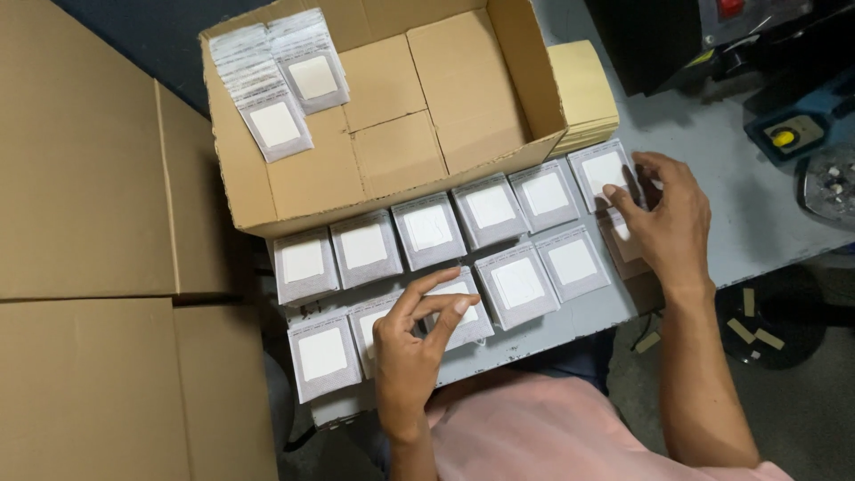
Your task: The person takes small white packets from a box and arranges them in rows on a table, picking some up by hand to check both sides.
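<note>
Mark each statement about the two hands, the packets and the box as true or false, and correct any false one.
1. The left hand touches a packet in the front row of grey-and-white packets. True.
2. The right hand is inside the cardboard box. False: it rests on the packets at the right end of the rows, outside the box.
3. Two rows of overlapping packets lie in the box's far left corner. True.
4. The cardboard box is closed. False: it is open on top.
5. A stack of yellowish sheets lies right of the box. True.
</note>
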